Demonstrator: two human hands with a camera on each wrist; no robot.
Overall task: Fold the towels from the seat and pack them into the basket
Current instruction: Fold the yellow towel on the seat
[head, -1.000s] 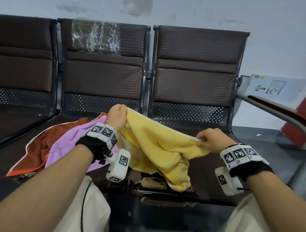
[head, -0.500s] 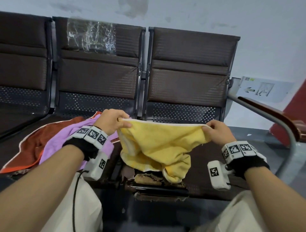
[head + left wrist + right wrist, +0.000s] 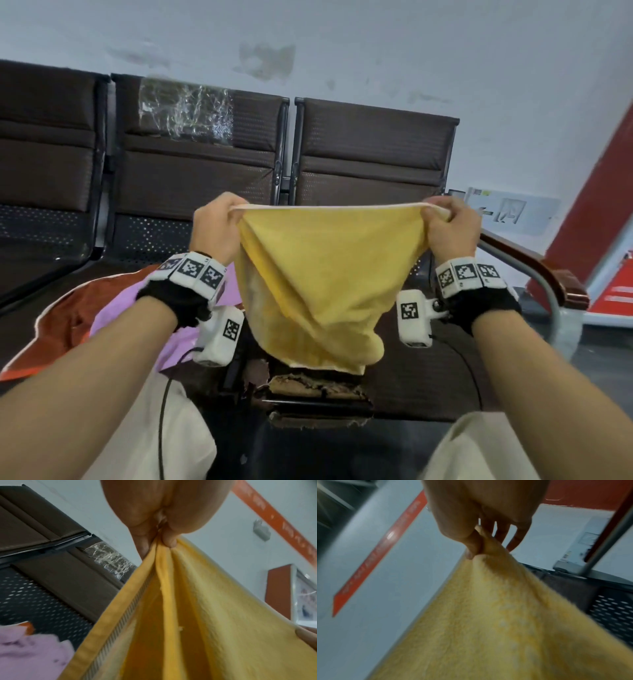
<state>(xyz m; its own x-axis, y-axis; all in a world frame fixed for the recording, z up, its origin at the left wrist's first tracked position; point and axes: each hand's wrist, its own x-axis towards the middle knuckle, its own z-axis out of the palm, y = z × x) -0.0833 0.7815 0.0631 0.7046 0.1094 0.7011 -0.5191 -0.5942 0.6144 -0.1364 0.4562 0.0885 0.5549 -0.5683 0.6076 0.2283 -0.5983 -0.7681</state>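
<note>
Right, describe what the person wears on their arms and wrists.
Forearms are bare, no sleeves. Each wrist carries a black wrap topped by a white band of black-and-white square markers. A white camera block with one such marker hangs under each wrist; a thin black cable trails from the left one.

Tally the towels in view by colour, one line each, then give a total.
Yellow towel, held up by the left hand and right hand: 1
Purple towel, on the seat: 1
Rust-orange towel, on the seat: 1
Total: 3
</note>
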